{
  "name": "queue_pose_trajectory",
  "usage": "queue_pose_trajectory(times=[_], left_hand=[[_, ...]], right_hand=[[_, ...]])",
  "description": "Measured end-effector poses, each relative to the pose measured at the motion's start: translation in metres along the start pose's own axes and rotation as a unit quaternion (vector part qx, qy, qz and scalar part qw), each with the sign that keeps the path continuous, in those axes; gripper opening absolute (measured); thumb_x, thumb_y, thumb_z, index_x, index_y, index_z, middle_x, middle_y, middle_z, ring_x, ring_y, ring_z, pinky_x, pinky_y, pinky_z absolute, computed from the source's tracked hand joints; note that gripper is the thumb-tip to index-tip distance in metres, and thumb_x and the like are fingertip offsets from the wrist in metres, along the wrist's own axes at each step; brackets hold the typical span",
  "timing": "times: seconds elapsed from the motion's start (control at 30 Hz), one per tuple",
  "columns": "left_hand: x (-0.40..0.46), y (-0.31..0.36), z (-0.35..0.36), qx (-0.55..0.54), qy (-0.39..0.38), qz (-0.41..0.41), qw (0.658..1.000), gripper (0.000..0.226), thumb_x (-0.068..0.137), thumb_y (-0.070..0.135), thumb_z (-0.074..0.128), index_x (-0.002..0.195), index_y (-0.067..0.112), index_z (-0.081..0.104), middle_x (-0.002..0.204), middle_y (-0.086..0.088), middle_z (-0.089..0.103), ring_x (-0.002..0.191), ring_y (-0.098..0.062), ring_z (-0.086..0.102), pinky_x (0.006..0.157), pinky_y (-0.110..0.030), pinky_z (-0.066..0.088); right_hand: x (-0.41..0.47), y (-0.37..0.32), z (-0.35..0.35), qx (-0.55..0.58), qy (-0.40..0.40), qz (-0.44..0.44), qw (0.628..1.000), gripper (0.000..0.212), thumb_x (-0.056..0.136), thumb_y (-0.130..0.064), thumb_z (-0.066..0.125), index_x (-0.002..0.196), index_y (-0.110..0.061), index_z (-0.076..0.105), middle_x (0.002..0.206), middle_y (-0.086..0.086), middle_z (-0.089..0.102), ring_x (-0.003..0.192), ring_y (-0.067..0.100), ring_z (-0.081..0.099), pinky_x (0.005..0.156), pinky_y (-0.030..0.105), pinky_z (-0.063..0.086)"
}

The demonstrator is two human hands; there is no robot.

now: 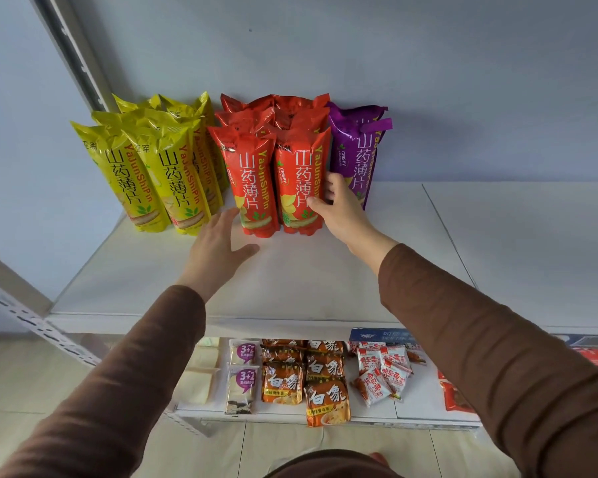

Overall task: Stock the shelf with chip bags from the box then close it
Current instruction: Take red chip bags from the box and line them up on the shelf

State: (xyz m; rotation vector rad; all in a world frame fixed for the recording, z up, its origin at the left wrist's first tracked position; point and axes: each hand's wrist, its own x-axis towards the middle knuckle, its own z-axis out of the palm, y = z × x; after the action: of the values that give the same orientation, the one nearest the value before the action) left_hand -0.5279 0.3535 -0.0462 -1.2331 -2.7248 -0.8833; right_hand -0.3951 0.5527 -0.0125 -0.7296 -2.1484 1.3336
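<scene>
Tall chip bags stand upright at the back of the white shelf (325, 284): several yellow bags (152, 181) on the left, several red bags (256, 181) in the middle, purple bags (359, 157) on the right. My right hand (339, 208) rests against the right side of the front red bag (299, 181), thumb on its front, fingers between it and the purple bags. My left hand (218, 246) hovers open just in front of the left red bag, fingers spread, holding nothing. The box is out of view.
The lower shelf (415, 408) holds instant noodle packs (325, 395), small snack packets (244, 374) and red-white packets (380, 374). A perforated metal upright (32, 326) runs at the left. The right part of the upper shelf (515, 243) is bare white board.
</scene>
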Motion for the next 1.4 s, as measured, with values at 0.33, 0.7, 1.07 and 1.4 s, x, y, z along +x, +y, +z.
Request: queue_pose_trajectory(times=[0.33, 0.7, 1.07, 1.4], left_hand=[[-0.030, 0.035, 0.001, 0.136, -0.067, 0.082, 0.985, 0.077, 0.089, 0.048, 0.069, 0.153, 0.023, 0.036, 0.150, -0.006, 0.049, 0.135, -0.030, 0.045, 0.106, -0.044, 0.042], [-0.047, 0.110, 0.024, 0.144, -0.106, 0.167, 0.969, 0.073, 0.092, 0.050, 0.065, 0.153, 0.022, 0.037, 0.155, -0.004, 0.045, 0.140, -0.028, 0.043, 0.109, -0.043, 0.040], [-0.094, 0.247, 0.091, 0.124, -0.155, 0.261, 0.945, 0.067, 0.093, 0.047, 0.065, 0.151, 0.024, 0.040, 0.153, -0.002, 0.045, 0.139, -0.026, 0.042, 0.112, -0.045, 0.037], [-0.193, 0.401, 0.188, 0.084, -0.248, 0.360, 0.895, 0.070, 0.089, 0.043, 0.072, 0.149, 0.024, 0.042, 0.148, -0.005, 0.049, 0.135, -0.027, 0.044, 0.109, -0.043, 0.037]], right_hand=[[-0.040, 0.000, -0.025, -0.067, -0.011, -0.016, 0.998, 0.069, 0.098, -0.025, 0.067, 0.155, -0.017, 0.029, 0.159, 0.006, 0.038, 0.144, 0.021, 0.040, 0.115, 0.039, 0.040], [-0.108, 0.027, -0.099, -0.261, 0.023, -0.026, 0.965, 0.060, 0.098, -0.029, 0.064, 0.151, -0.019, 0.040, 0.153, 0.006, 0.044, 0.141, 0.028, 0.035, 0.108, 0.033, 0.032], [-0.225, 0.075, -0.227, -0.323, 0.079, 0.039, 0.942, 0.058, 0.098, -0.031, 0.062, 0.150, -0.019, 0.041, 0.156, 0.004, 0.040, 0.143, 0.028, 0.031, 0.112, 0.041, 0.036], [-0.376, 0.170, -0.362, -0.326, 0.135, 0.161, 0.922, 0.057, 0.092, -0.033, 0.067, 0.143, -0.015, 0.049, 0.142, 0.010, 0.053, 0.132, 0.034, 0.047, 0.111, 0.040, 0.031]])
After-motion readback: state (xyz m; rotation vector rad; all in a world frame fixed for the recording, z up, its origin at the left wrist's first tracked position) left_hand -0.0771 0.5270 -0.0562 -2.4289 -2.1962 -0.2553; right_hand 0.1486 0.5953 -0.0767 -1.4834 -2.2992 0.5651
